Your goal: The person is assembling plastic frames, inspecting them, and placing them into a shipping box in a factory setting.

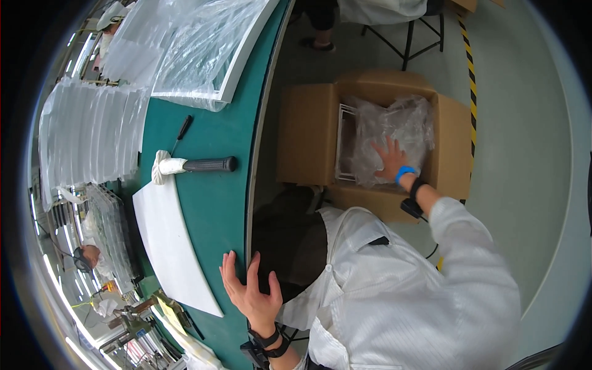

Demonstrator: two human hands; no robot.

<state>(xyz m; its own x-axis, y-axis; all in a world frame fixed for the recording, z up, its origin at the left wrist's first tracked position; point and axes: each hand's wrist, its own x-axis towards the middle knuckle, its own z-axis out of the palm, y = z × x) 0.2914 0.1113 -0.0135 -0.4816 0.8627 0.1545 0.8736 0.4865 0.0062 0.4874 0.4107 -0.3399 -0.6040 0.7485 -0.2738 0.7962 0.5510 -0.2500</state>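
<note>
My right hand (390, 159) reaches down into an open cardboard box (453, 145), fingers spread over a clear, crumpled plastic bag (394, 123). Beside the bag, white frame-like parts (345, 142) show along the box's left inner side; what lies deeper is hidden. At the edge of the green table (216, 216), my left hand (253, 293) rests with its fingers apart and holds nothing. Near it on the table lies a white flat panel (176, 246). A mallet with a cloth-wrapped head and black handle (209, 164) lies at the panel's far end.
A small black-handled screwdriver (185, 127) lies beyond the mallet. Plastic-wrapped white frames (203, 49) sit at the table's far end, with a stack of wrapped panels (92, 132) on the left. Beyond the box stands a stool (409, 43). Yellow-black floor tape (472, 80) runs along the right.
</note>
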